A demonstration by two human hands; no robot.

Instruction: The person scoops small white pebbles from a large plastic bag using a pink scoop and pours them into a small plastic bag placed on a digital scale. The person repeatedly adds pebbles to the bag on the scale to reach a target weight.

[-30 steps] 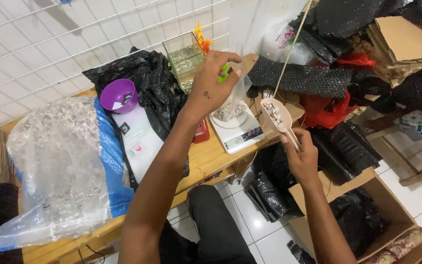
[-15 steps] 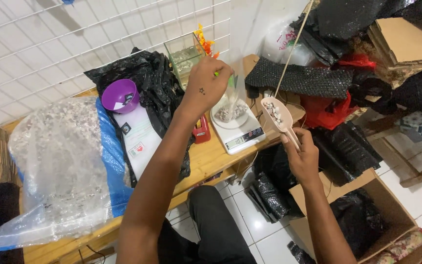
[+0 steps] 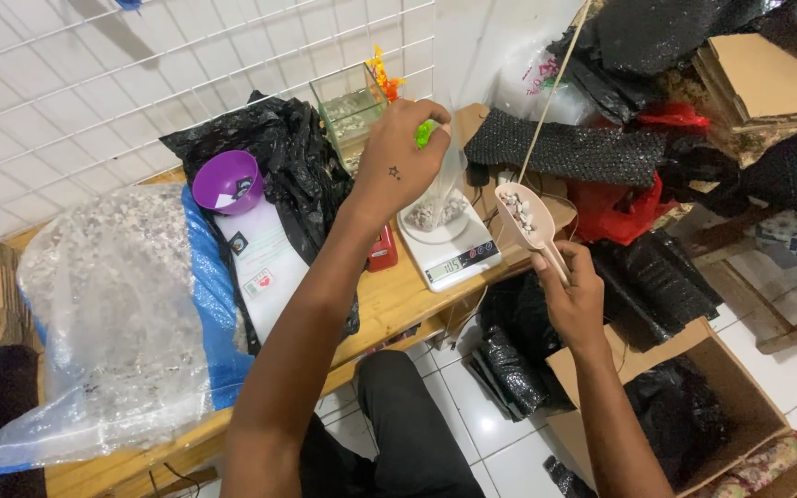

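My left hand [image 3: 397, 164] pinches the top of a small clear plastic bag [image 3: 439, 201] with pale gravel in its bottom. The bag stands on a white digital scale [image 3: 458, 255] on the wooden table [image 3: 389, 300]. My right hand [image 3: 568, 293] grips the handle of a beige plastic scoop [image 3: 521, 215], held tilted just right of the scale with a little gravel in its bowl. The scoop's tip is close to the bag but apart from it.
A large clear sack of gravel [image 3: 108, 304] lies on the table's left. A purple bowl [image 3: 225, 181], black plastic bags [image 3: 292, 171] and a small glass tank [image 3: 350, 109] stand behind. Cardboard boxes [image 3: 694, 387] and dark bags fill the floor at right.
My left hand dipped toward the scale with the bag top, then rose again and pulled the bag upright. The scoop hand stayed almost still.
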